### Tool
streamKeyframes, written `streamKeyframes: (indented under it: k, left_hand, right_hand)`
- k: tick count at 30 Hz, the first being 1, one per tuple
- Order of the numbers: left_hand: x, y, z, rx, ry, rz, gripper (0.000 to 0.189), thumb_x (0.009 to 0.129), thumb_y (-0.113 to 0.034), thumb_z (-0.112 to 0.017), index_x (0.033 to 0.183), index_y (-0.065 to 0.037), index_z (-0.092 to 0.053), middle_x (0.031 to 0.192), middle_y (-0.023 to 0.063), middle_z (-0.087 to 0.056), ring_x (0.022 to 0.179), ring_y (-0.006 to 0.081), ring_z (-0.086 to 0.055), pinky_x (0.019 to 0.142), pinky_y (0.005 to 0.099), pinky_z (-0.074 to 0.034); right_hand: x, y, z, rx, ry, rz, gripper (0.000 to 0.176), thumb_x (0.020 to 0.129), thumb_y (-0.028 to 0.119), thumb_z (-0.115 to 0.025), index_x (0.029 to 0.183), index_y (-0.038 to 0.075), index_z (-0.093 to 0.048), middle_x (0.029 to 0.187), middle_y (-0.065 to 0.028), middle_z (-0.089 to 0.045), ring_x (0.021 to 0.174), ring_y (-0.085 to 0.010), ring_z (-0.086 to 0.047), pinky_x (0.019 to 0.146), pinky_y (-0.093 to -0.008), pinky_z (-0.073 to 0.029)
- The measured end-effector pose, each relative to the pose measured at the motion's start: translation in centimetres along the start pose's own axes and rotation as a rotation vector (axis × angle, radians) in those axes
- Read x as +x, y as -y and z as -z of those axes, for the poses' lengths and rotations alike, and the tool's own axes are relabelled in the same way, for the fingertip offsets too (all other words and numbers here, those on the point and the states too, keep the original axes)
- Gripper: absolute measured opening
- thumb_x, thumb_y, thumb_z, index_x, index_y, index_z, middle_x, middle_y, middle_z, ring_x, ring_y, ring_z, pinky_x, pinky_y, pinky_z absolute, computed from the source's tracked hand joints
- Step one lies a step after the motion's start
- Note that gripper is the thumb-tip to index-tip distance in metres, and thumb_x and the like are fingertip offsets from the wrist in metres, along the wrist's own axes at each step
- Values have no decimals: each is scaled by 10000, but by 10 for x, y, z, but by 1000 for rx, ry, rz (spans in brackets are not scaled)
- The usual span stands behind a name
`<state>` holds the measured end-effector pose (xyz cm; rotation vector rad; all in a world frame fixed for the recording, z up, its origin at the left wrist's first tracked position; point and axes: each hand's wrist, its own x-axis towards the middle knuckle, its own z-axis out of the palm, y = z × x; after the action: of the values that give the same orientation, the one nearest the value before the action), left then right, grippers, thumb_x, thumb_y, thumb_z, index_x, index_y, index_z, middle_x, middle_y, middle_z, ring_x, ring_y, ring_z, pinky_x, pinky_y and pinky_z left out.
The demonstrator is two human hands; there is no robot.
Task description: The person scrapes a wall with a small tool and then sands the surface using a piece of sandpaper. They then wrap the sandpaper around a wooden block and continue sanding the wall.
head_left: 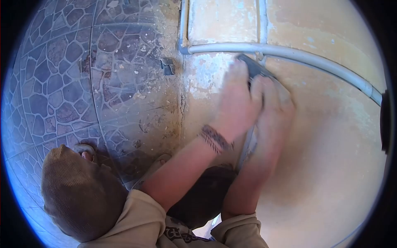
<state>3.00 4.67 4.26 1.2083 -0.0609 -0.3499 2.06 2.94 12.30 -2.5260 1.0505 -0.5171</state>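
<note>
Both hands are together against the yellowish wall [331,136], just under a pale horizontal pipe [289,52]. My right hand [273,97] grips a dark grey, flat, straight-edged hand tool [258,68], its fingers closed over it. My left hand [240,97], with a braided bracelet on the wrist, presses at the tool's left end; motion blurs its fingers. The tool lies slanted against the wall, and the hands hide much of it, so its exact kind does not show. Flaking whitish paint [206,72] lies left of the hands.
Stone-patterned floor tiles [64,99] fill the left, strewn with pale flakes. A dark torn scrap [167,66] lies near the wall's foot. Vertical pipes [263,20] meet the horizontal one. My bent knee [78,194] and sandalled foot [86,153] are at lower left.
</note>
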Motion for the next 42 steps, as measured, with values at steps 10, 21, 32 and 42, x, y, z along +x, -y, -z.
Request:
streamKeyframes:
  k: [10,21,32,42]
  left_hand:
    - [-18,-10,-6,20,-76,-96,560,975,-236,-492,1358,156,-375,1353,377,-435,1319,475,-390,1114,432,-325]
    - [-12,21,-14,76,-193,-115,473,983,-230,-474,1346,69,-422,1232,366,-516,1163,490,-500,988,466,-436]
    - [0,37,9,115,-5,198,526,1001,-308,-422,1305,119,-443,1325,364,-456,1261,471,-436,1073,454,-358]
    - [23,52,28,25,-15,264,590,1003,-310,-409,1362,156,-368,1421,376,-353,1359,475,-322,1161,462,-242]
  right_hand:
    - [-13,7,12,-5,-54,44,279,925,159,-597,1041,-83,-671,958,-180,-712,862,-240,-669,808,-329,-508]
    - [2,-14,-2,2,81,40,292,911,232,-598,1002,-31,-688,916,-190,-704,835,-298,-670,795,-353,-503]
    - [13,-37,-31,-76,227,3,262,891,208,-634,951,-39,-695,869,-209,-703,776,-306,-674,755,-378,-522]
    - [15,-26,-67,-418,182,-5,374,854,326,-666,977,-25,-698,926,-253,-688,892,-403,-671,790,-441,-520]
